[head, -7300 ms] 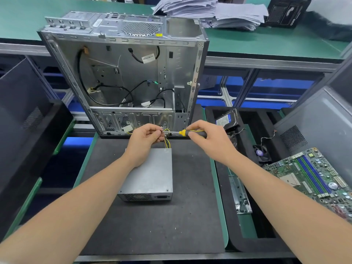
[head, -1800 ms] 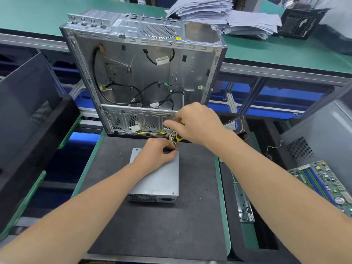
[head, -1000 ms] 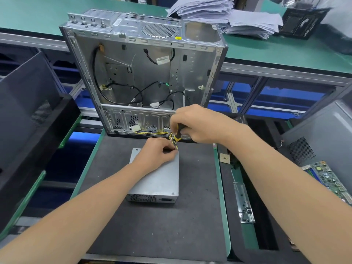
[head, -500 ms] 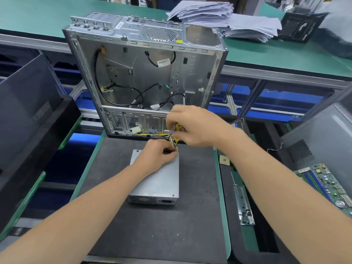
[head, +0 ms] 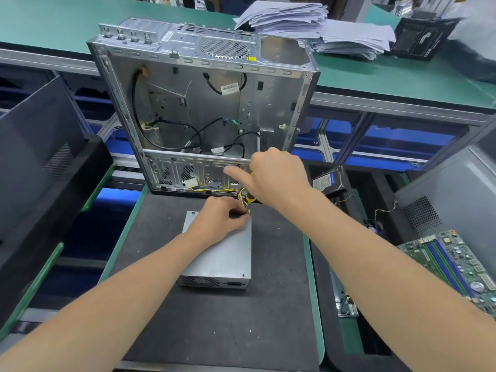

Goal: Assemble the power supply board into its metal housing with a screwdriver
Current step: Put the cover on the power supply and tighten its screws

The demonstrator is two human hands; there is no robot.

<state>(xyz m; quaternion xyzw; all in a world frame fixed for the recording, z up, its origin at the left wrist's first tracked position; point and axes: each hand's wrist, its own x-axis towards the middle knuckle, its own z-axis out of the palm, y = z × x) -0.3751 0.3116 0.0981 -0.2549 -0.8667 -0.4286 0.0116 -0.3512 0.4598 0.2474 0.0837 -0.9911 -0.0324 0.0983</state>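
Note:
A grey metal power supply box (head: 222, 253) lies flat on the black mat (head: 214, 318). Its yellow and black wires (head: 214, 188) run from its far edge to the foot of the open metal computer housing (head: 204, 103), which stands tilted at the mat's far end. My left hand (head: 218, 220) rests on the box's far edge and pinches the wire bundle. My right hand (head: 276, 175) is just above it, gripping a yellow and black screwdriver (head: 251, 198) that points downward, with the forefinger stretched left toward the housing's lower panel. The screwdriver's tip is hidden behind my left hand.
A green motherboard (head: 453, 264) lies at the right beside a grey side panel (head: 456, 189). A hard drive (head: 328, 181) and a metal bracket (head: 346, 304) sit in the black tray to the right. Dark panels (head: 35, 167) stand at the left. Paper stacks (head: 308, 22) lie on the green bench behind.
My right hand has lifted slightly and its forefinger now points left at the housing's lower panel. My left hand stays on the wires at the box's far edge.

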